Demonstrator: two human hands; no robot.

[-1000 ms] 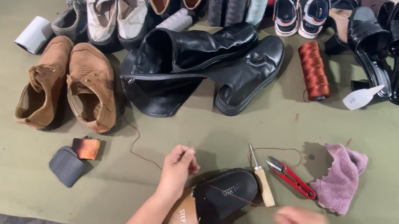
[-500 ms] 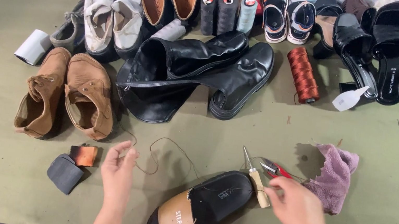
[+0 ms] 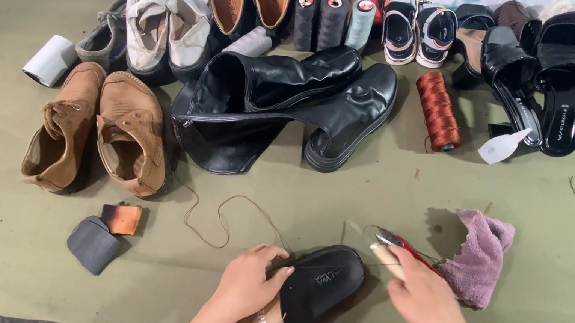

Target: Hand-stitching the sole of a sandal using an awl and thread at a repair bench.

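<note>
Left hand (image 3: 250,281) curled, right hand (image 3: 423,296) closed.

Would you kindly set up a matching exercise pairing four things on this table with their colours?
Things:
1. towel
2. thread spool lying beside the boots
3. pair of lace-up shoes
4. slide sandal under the left hand

Colours:
A. black
B. tan brown
C. pink
D. rust red

Pairs: 1-C, 2-D, 3-B, 4-A
</note>
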